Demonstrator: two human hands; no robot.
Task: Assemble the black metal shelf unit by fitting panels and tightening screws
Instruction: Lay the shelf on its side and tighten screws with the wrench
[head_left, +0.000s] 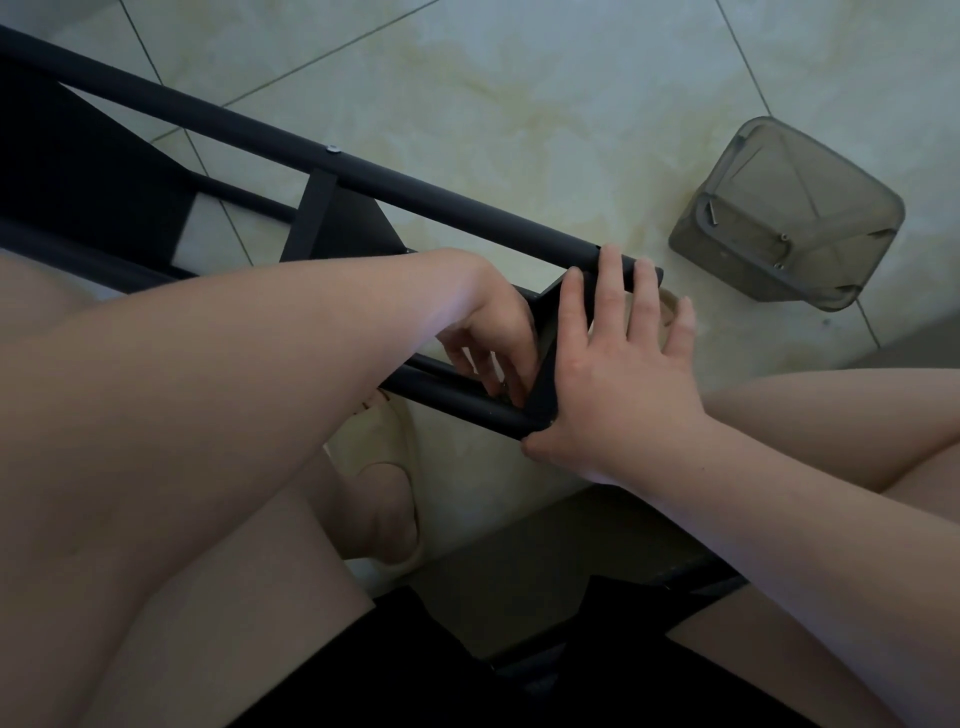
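Shelf unit (415, 188): long bars run top-left to bottom-right. Your R hand (623, 374) presses its end, fingers straight; L hand (493, 332) grip: can't tell.

Bare forearms, left hand (488, 332) and right hand (618, 374) with short nails, bare thighs and knees, black fabric garment (395, 665) across the lap, cream open-heeled slipper (379, 441) with a wide band on one foot (387, 514)
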